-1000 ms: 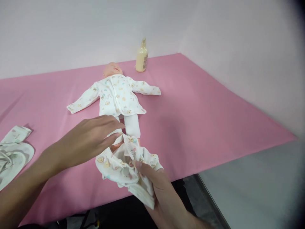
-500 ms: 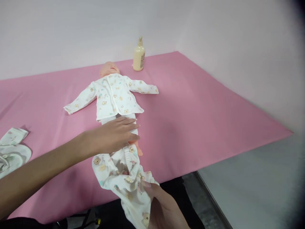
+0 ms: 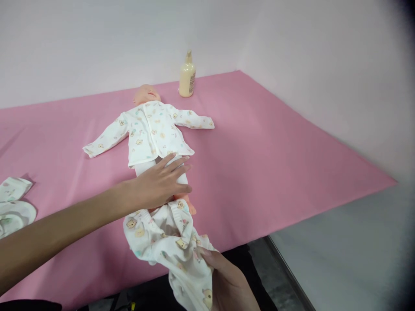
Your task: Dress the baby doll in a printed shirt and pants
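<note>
A baby doll [image 3: 146, 93] lies on its back on the pink-covered table [image 3: 259, 164], wearing a white printed jacket [image 3: 155, 134] with both sleeves spread. White cloth shows around its legs below the hem. My left hand [image 3: 160, 179] rests over the doll's legs, fingers spread and stretched out. At the table's front edge, my right hand [image 3: 230, 276] grips printed baby pants [image 3: 181, 250], thumb on top and fingers hidden beneath the cloth. The pants' gathered waistband lies open around the doll's lower legs, and one orange-pink foot [image 3: 192, 207] shows beside it.
A cream pump bottle [image 3: 187, 77] stands at the back of the table, beyond the doll's head. Another white printed piece of baby clothing [image 3: 14, 207] lies at the left. White walls [image 3: 308, 65] border the back and right.
My left hand's fingers have spread wider over the doll's legs. My right hand has shifted slightly right with the pants. The view has moved a little.
</note>
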A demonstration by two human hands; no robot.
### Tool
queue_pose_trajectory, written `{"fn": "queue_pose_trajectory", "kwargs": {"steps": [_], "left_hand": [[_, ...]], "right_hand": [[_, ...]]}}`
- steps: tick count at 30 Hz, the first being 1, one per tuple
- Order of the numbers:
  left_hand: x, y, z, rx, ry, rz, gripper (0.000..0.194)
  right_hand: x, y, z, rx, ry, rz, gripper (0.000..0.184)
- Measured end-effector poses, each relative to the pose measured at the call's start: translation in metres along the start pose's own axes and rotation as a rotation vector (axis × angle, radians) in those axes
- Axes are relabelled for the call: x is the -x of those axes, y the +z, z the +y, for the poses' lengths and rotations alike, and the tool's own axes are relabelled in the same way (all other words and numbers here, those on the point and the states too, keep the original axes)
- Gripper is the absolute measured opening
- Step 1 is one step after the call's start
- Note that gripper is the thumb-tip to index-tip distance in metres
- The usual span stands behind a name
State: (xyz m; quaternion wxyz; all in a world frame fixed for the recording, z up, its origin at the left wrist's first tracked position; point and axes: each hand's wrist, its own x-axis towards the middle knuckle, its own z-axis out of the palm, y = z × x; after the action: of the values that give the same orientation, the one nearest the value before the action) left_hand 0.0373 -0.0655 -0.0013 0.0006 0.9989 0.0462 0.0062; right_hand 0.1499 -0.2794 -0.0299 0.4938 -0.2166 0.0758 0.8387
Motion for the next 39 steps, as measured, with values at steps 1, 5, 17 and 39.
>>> {"fn": "queue_pose_trajectory", "kwargs": {"steps": [1,5,17,39], "left_hand": [[0.000,-0.001,0.000,0.004,0.003,0.007,0.028],[0.002,-0.009,0.002,0.022,-0.001,0.015,0.033],[0.004,-0.029,0.002,0.150,-0.047,0.022,0.031],[0.009,-0.006,0.007,0.085,-0.052,0.066,0.040]], "right_hand": [[0.001,-0.001,-0.001,0.004,-0.006,0.007,0.048],[0.005,-0.007,-0.004,0.023,-0.053,0.024,0.050],[0.008,-0.015,-0.017,0.001,-0.166,0.037,0.041],[0.009,-0.010,-0.023,0.029,-0.274,0.115,0.037]]}}
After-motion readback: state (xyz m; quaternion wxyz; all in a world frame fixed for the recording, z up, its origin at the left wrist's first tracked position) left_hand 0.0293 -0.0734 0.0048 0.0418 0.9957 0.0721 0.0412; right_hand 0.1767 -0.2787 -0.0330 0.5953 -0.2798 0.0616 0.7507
